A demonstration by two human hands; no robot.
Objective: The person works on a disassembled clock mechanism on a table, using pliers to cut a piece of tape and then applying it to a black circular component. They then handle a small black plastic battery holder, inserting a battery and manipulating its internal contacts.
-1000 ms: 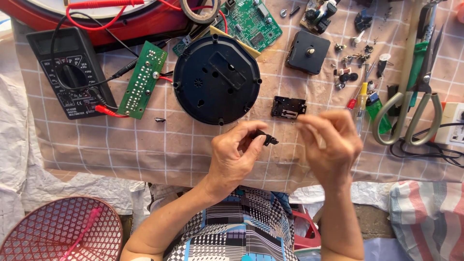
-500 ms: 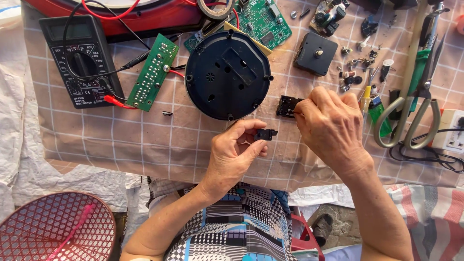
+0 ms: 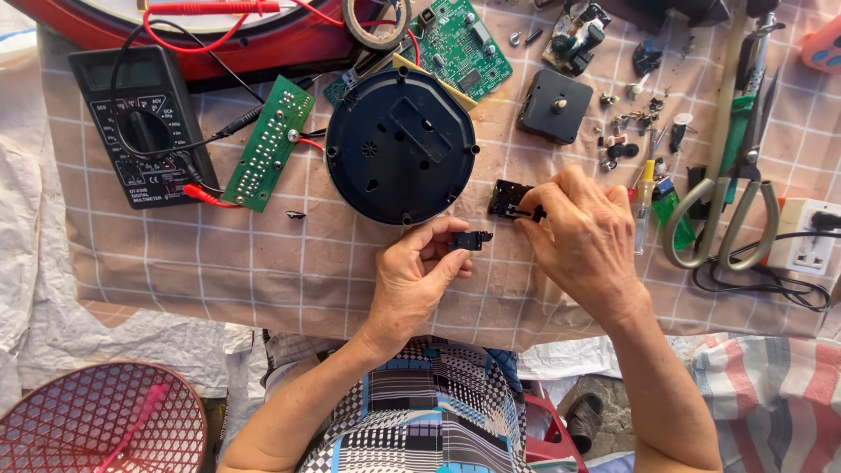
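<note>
My left hand [image 3: 419,274] pinches a small black plastic part [image 3: 469,239] between thumb and fingers, just below the round black clock back [image 3: 399,145]. My right hand [image 3: 585,241] rests on the checked cloth and its fingertips grip a black open mechanism case [image 3: 509,199] lying right of the clock back. The two hands are a short gap apart.
On the checked cloth [image 3: 263,263] lie a black multimeter [image 3: 140,123] with red and black leads, a green circuit board [image 3: 268,143], a second green board [image 3: 455,44], a square black clock movement [image 3: 555,105], loose small parts [image 3: 626,131], scissors [image 3: 740,188] and a white socket strip [image 3: 810,235]. A red mesh disc [image 3: 96,420] lies lower left.
My right hand moved away from my left hand up to the black mechanism case and took hold of it. My left hand kept the small black part and stayed nearly in place.
</note>
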